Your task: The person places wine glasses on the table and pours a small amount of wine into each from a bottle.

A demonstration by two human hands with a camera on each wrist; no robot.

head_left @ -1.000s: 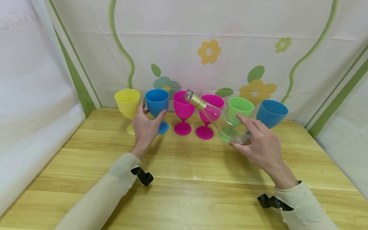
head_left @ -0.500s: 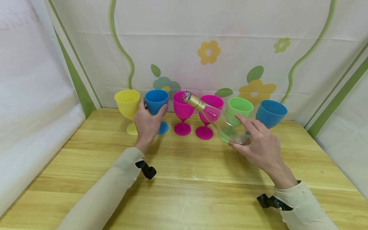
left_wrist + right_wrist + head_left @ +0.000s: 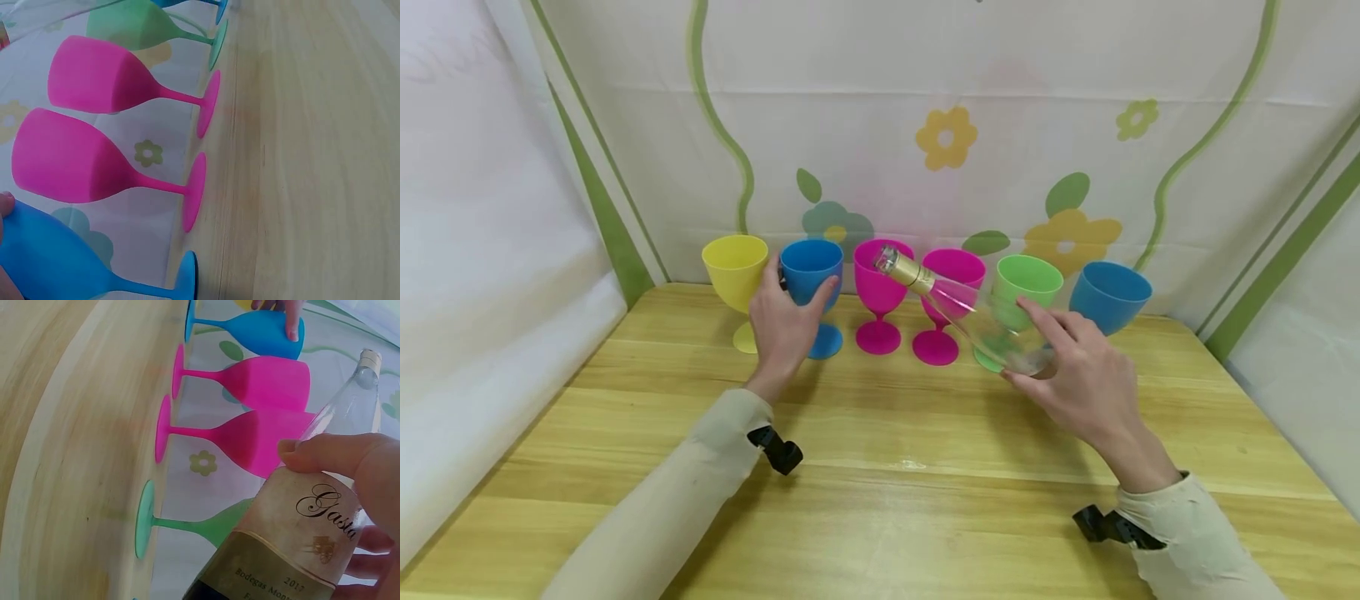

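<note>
My left hand grips the bowl of a blue goblet, thumb on its right side, fingers behind. In the left wrist view that blue goblet fills the lower left corner. A clear glass wine bottle with a gold neck band is held by my right hand near its base. It tilts, with its mouth toward the left, in front of the two pink goblets. Its cream label shows in the right wrist view. A yellow goblet stands left of my left hand.
A green goblet stands behind the bottle, and a second blue goblet behind my right hand. The goblets form a row along the back of the wooden table. A white printed cloth hangs behind them.
The blue goblet in my left hand has come slightly nearer, and the thumb has shifted on its bowl. The bottle's neck has dipped a little to the left.
</note>
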